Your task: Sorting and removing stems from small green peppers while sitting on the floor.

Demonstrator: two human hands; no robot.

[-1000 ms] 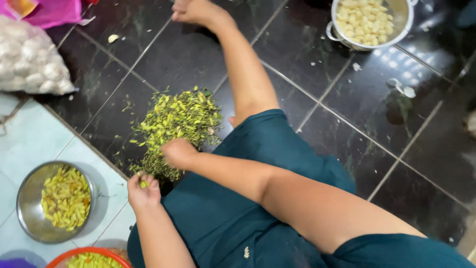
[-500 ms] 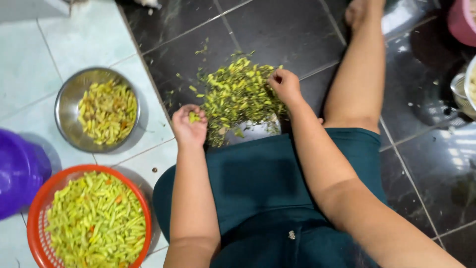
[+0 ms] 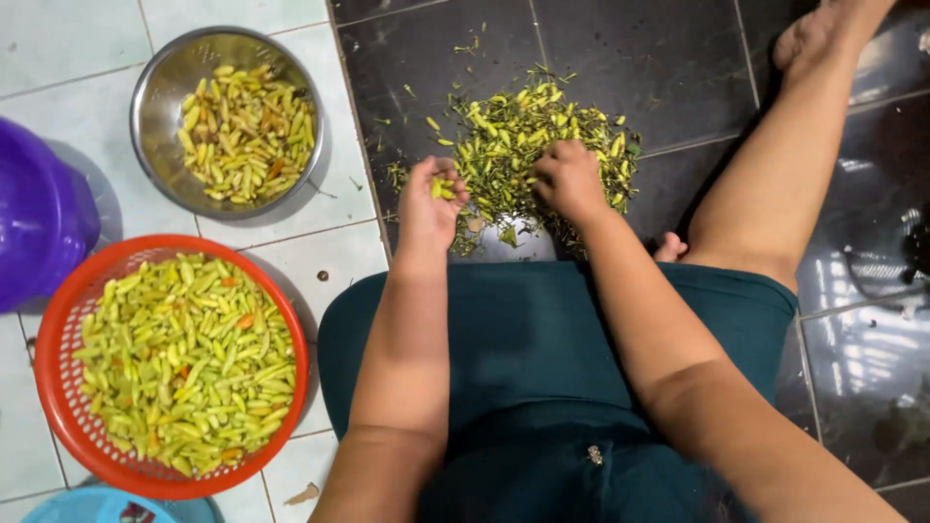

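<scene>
A heap of small yellow-green chillies and green stems (image 3: pixel 528 136) lies on the dark floor tiles in front of my knees. My left hand (image 3: pixel 429 205) is cupped palm-up at the heap's left edge, with a few chillies in its curled fingers. My right hand (image 3: pixel 569 181) rests palm-down on the heap, fingers bent into the pile; what it grips is hidden. A red plastic basket (image 3: pixel 60 329) full of green chillies stands to my left. A steel bowl (image 3: pixel 165 73) with yellowish chillies stands beyond it.
A purple plastic container (image 3: pixel 39 213) stands at the left edge, and a light blue rim (image 3: pixel 92 506) shows at the bottom left. My bare right leg and foot (image 3: pixel 819 39) stretch out on the right. Loose stems litter the tiles around the heap.
The camera view has swung left and down, bringing the red basket and steel bowl into view. My hands stay at the heap; the right hand has settled on top of it.
</scene>
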